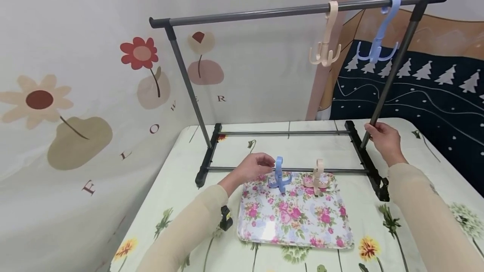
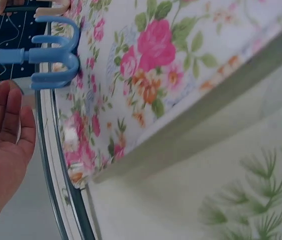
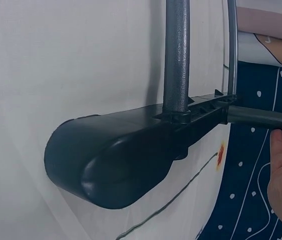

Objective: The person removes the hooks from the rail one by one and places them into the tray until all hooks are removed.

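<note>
A grey clothes rack (image 1: 261, 14) with black feet stands on the table. My right hand (image 1: 387, 139) grips the lower part of its right upright pole (image 1: 386, 81). My left hand (image 1: 254, 166) is just left of a blue four-pronged hook (image 1: 280, 179), its fingers loosely bent and holding nothing. In the left wrist view a small gap shows between those fingers and the blue hook (image 2: 53, 55). That hook and a beige hook (image 1: 319, 177) lie on a floral tray (image 1: 295, 226). From the top bar hang another beige hook (image 1: 328, 32) and another blue hook (image 1: 383, 32), near the right end.
The tray lies in front of the rack's lower front bar (image 1: 340, 171). A black foot (image 3: 115, 160) fills the middle of the right wrist view. Under everything spreads a flower-print tablecloth (image 1: 177, 217). A printed curtain (image 1: 94, 32) hangs at the left and back.
</note>
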Demonstrator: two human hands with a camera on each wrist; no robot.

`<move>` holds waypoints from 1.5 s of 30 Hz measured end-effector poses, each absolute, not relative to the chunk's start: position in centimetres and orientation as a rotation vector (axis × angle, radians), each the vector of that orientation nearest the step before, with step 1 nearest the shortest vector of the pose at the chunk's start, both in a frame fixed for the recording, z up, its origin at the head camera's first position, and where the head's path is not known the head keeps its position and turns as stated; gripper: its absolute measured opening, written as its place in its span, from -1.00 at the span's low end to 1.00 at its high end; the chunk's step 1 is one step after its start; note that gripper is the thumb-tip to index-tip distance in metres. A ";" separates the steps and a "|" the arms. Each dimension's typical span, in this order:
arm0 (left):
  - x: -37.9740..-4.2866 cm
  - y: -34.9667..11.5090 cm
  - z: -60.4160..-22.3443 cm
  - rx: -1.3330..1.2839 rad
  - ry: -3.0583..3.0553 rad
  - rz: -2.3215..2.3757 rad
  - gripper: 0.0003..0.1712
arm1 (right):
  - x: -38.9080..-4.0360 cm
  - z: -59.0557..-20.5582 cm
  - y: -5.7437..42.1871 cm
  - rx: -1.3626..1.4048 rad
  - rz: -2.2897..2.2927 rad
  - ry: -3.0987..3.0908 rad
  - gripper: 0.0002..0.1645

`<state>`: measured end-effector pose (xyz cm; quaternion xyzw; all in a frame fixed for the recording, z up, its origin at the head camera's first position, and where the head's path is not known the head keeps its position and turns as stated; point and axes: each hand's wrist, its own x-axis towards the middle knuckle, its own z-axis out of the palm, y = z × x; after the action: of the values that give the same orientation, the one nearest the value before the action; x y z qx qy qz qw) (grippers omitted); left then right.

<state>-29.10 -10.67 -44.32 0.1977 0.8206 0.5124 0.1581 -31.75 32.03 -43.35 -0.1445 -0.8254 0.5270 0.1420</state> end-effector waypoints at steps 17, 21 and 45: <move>-31.5 -15.7 -40.3 0.385 2.466 1.692 -0.66 | -32.8 -44.6 32.8 -0.447 1.570 -2.353 -0.32; -31.8 -17.1 -39.4 0.360 2.508 1.721 -0.65 | -34.1 -46.2 34.1 -0.418 1.572 -2.347 -0.31; -33.8 -25.6 -37.5 -0.035 2.599 2.024 -0.47 | -35.2 -47.5 34.7 -0.427 1.480 -2.400 -0.13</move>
<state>-33.79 -25.64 -37.46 -0.0106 0.7866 0.6126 -0.0762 -35.22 34.69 -47.47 -0.1482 -0.8328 0.5136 0.1442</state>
